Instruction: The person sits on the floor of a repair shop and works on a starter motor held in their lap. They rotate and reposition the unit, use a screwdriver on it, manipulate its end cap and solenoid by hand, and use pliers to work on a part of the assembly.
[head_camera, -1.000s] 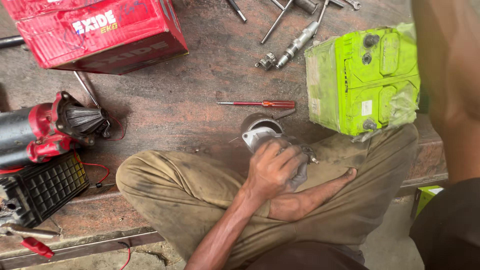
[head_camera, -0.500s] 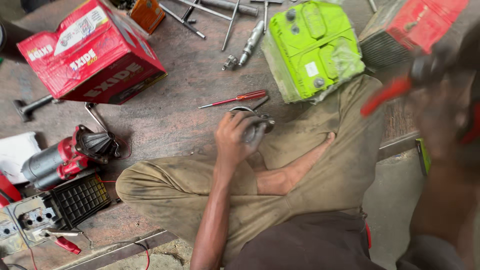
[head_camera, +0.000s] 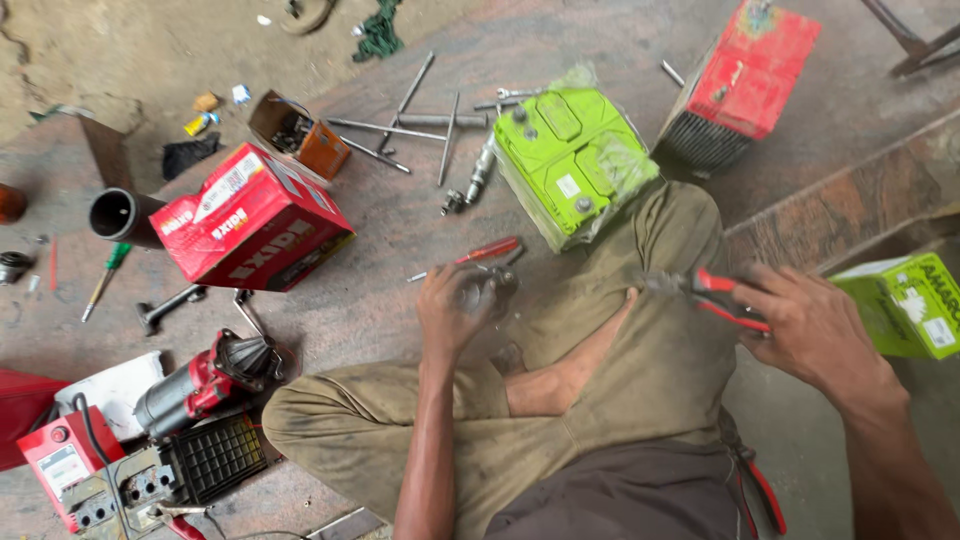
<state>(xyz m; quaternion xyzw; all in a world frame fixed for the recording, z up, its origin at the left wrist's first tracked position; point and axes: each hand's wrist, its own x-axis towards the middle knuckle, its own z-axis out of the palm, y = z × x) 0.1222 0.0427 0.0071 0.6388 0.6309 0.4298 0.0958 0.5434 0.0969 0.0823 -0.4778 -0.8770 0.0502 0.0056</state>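
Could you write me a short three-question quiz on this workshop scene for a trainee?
1. True or false: the right hand holds red-handled pliers.
2. Which thing lies closest to the left hand, which grips a small metal part?
A. the green-handled screwdriver
B. the red-handled screwdriver
C. the dark pipe
3. Fill in: the battery beside the person's knee has a bright ____ casing.

Key: 1 true; 2 B; 3 green.
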